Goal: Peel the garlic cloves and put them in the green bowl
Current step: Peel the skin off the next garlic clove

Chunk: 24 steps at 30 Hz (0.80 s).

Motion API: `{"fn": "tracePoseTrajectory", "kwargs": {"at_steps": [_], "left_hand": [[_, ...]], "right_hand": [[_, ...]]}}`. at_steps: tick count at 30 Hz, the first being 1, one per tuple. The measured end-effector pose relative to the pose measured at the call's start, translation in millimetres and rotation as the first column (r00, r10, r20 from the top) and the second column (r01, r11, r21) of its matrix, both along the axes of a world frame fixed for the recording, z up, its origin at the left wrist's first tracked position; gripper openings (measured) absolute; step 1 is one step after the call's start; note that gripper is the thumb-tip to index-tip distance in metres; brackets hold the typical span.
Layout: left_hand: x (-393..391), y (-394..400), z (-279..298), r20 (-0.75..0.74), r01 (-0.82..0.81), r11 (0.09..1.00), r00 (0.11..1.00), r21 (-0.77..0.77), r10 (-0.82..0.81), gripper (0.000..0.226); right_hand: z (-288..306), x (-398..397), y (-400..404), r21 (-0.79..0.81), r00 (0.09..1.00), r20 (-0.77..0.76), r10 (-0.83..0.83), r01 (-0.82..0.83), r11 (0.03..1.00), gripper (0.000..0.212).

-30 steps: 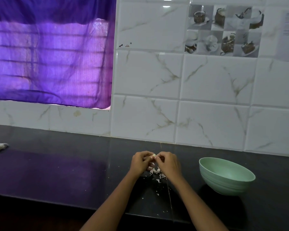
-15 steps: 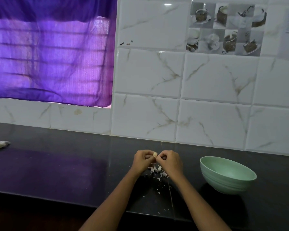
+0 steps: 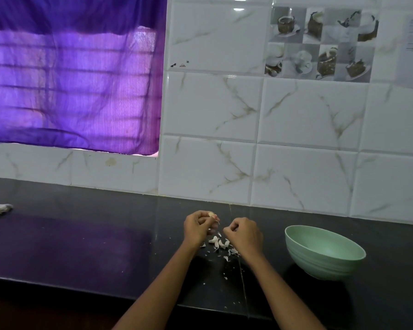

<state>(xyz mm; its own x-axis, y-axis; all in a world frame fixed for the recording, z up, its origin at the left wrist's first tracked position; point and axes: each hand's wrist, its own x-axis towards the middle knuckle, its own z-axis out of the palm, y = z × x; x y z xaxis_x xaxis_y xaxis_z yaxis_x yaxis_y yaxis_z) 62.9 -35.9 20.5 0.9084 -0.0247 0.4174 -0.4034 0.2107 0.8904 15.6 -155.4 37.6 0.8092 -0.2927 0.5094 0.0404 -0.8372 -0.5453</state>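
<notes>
One garlic clove point(image 3: 211, 214) sits pinched at the fingertips of the left hand point(image 3: 199, 228), its pale tip poking out above the curled fingers, with a thin strip of skin hanging just below it. The right hand point(image 3: 244, 235) is just beside the left, at its 3 o'clock, apart from it by a narrow gap; its fingers are curled in toward the palm, and whether anything is nipped between them I cannot tell. Both hands hover low over the black counter point(image 3: 81, 246), forearms reaching in from 6 o'clock. Under and between the hands lies a loose scatter of white garlic peels point(image 3: 218, 243), with smaller flecks trailing toward 6 o'clock along the counter. The green bowl point(image 3: 324, 252) stands on the counter at 3 o'clock from the right hand, near but not touching it; what its inside holds is not visible from this angle. Far off at 9 o'clock, near the counter's left end, rests a small whitish lump point(image 3: 1, 208), too blurred to identify. Behind the counter rises a white marbled tile wall point(image 3: 308, 129), and at 10 o'clock a purple curtain point(image 3: 69, 79) covers a window
</notes>
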Motion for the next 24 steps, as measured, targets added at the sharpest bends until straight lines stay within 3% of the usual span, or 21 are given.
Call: {"fn": "tracePoseTrajectory", "kwargs": {"at_steps": [2,5,8,10,14,21,24], "left_hand": [[0.2,1.2,2.1,-0.019,-0.019,1.000,1.000,-0.023,0.019,0.003],[-0.7,0.4,0.8,0.003,-0.014,0.997,1.000,0.074,0.014,0.005],[0.2,0.3,-3.1,0.055,-0.075,0.982,0.996,0.175,0.066,0.011],[1.0,0.7,-4.4,0.090,-0.119,0.967,0.991,0.227,0.101,0.014],[-0.2,0.7,-4.1,0.149,-0.180,0.937,0.979,0.300,0.141,0.018],[-2.6,2.0,-3.7,0.204,-0.221,0.908,0.967,0.357,0.155,0.019],[-2.0,1.5,-4.7,0.223,-0.240,0.891,0.961,0.385,0.162,0.016]], "right_hand": [[1.1,-0.8,-0.5,-0.007,1.000,0.016,-0.016,0.016,1.000,0.019],[-0.3,-0.2,-1.8,-0.006,0.997,0.069,-0.023,0.024,1.000,0.037],[-1.7,3.3,-2.5,0.024,0.995,0.072,0.072,-0.073,0.997,0.005],[-3.2,5.9,-2.3,0.063,0.985,0.101,0.142,-0.149,0.987,0.018],[-1.2,5.6,-0.4,0.084,0.964,0.194,0.181,-0.200,0.976,0.023],[-1.8,7.5,-3.6,0.107,0.984,0.122,0.128,-0.141,0.984,0.044],[-3.3,7.1,-2.5,0.096,0.968,0.136,0.211,-0.225,0.970,0.028]]}}
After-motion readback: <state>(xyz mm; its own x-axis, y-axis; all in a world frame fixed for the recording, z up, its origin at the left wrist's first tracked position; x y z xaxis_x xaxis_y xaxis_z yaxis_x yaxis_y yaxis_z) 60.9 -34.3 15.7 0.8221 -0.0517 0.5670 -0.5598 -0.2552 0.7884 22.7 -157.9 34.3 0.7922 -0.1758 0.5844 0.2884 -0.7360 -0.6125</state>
